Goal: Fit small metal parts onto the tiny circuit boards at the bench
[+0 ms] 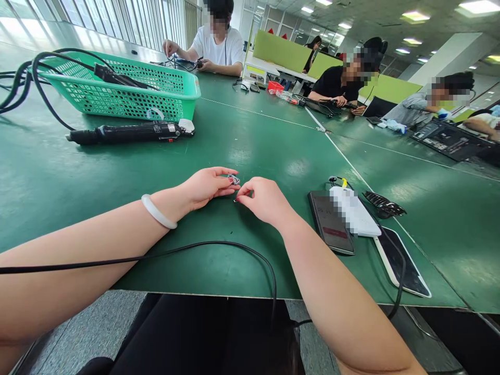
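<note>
My left hand, with a white bangle on the wrist, pinches a small silver and dark part between thumb and fingertips just above the green table. My right hand rests beside it with fingers curled, its thumb and forefinger pinched together at a tiny dark bit I cannot make out. The two hands almost touch at the table's middle, near its front edge.
A black electric screwdriver lies to the far left before a green basket holding cables. A black cable runs across under my forearms. To the right lie a dark phone, a white pack and a tablet. Several people work at the far side.
</note>
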